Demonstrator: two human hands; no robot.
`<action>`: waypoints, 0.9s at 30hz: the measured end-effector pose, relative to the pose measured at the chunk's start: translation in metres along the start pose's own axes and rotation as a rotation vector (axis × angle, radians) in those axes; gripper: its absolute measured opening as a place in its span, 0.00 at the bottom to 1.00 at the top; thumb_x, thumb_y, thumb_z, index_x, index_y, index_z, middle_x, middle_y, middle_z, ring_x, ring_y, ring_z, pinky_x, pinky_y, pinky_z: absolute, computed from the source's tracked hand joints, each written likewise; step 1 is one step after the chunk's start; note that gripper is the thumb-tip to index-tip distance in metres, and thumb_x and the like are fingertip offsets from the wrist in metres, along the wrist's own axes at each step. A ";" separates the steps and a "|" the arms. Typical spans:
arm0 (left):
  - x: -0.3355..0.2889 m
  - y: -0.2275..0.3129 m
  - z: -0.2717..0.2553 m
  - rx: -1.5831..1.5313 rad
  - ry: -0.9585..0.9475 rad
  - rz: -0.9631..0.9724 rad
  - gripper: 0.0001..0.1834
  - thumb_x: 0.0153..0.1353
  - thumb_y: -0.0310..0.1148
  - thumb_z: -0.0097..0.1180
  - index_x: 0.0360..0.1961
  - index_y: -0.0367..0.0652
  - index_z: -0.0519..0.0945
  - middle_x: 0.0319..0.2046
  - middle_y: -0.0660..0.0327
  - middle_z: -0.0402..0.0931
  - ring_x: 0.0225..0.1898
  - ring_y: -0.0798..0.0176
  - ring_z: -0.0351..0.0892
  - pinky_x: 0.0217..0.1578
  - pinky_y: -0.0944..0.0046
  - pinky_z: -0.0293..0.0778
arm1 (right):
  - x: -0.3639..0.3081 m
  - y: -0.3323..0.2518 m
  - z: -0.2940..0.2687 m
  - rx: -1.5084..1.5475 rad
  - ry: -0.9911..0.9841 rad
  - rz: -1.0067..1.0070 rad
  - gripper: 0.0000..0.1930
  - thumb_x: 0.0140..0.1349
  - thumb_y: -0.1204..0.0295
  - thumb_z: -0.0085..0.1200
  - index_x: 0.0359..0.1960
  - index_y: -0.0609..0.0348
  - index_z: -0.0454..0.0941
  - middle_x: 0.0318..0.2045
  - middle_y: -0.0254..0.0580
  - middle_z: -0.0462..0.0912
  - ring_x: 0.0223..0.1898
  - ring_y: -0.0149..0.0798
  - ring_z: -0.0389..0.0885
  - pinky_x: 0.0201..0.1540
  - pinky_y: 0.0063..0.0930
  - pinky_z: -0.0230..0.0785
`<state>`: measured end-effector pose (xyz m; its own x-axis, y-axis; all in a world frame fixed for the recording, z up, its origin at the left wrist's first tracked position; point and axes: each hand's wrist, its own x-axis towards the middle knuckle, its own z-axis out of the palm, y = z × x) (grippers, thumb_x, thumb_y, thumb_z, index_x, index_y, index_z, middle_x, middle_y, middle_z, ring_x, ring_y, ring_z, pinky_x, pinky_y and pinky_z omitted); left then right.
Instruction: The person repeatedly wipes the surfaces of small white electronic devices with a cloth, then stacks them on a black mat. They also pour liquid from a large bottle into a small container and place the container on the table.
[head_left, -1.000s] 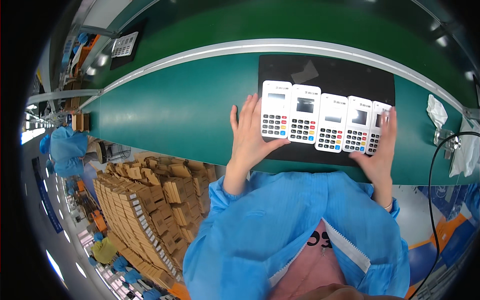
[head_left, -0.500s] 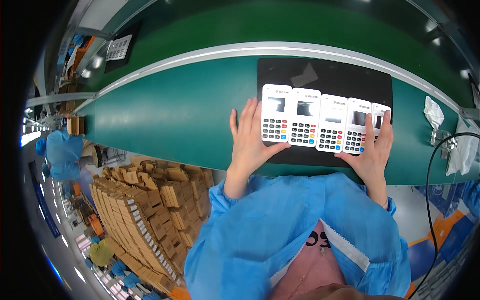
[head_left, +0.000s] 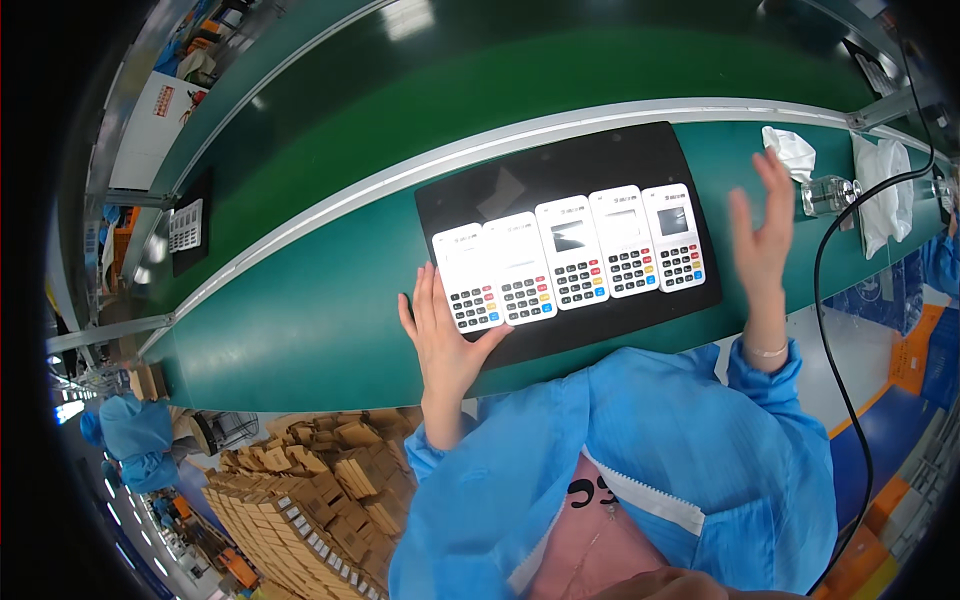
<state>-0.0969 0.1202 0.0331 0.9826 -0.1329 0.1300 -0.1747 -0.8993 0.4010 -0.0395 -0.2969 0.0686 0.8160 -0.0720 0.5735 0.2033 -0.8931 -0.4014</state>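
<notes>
Several white card payment terminals stand side by side in a row on a black mat. Each has a screen on its upper part and a keypad below, with red, yellow and blue keys at the side. My left hand lies at the lower left corner of the leftmost terminal, fingers stretched along its side and thumb at its lower edge. To the right of the mat, my right hand is held up with fingers apart, slightly blurred, holding nothing. The nearest things beyond it are a crumpled white cloth and a clear glass bottle.
A white bag lies at the bench's right, and a black cable hangs in front of it. Across a metal rail runs a green belt carrying another terminal. Stacked cardboard boxes stand lower left.
My right hand has left the right end of the row and moved right and up, fingers apart. My left hand stays at the left end. The whole view has turned and shifted.
</notes>
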 end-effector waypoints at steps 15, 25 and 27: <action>-0.001 -0.004 0.002 0.022 -0.017 0.004 0.63 0.43 0.54 0.79 0.74 0.35 0.59 0.74 0.44 0.57 0.77 0.43 0.53 0.75 0.36 0.37 | 0.030 0.069 0.023 0.345 -0.012 -0.005 0.12 0.67 0.83 0.45 0.41 0.62 0.83 0.56 0.44 0.85 0.63 0.46 0.78 0.63 0.32 0.69; 0.000 -0.004 0.003 0.018 -0.017 0.004 0.62 0.43 0.55 0.78 0.74 0.36 0.60 0.74 0.45 0.58 0.77 0.43 0.54 0.75 0.36 0.37 | 0.029 0.065 0.044 0.239 -0.094 0.265 0.11 0.73 0.68 0.55 0.51 0.57 0.82 0.36 0.40 0.85 0.36 0.37 0.84 0.40 0.28 0.73; 0.001 -0.001 0.001 0.006 -0.023 -0.012 0.61 0.44 0.55 0.78 0.74 0.36 0.61 0.73 0.44 0.59 0.77 0.43 0.54 0.75 0.36 0.37 | 0.044 0.056 0.050 0.152 -0.188 0.281 0.12 0.71 0.65 0.59 0.50 0.57 0.83 0.33 0.39 0.83 0.34 0.37 0.82 0.38 0.28 0.72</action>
<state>-0.0959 0.1209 0.0321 0.9859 -0.1313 0.1041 -0.1622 -0.9033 0.3972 0.0347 -0.3280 0.0356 0.9338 -0.2093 0.2902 0.0239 -0.7727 -0.6344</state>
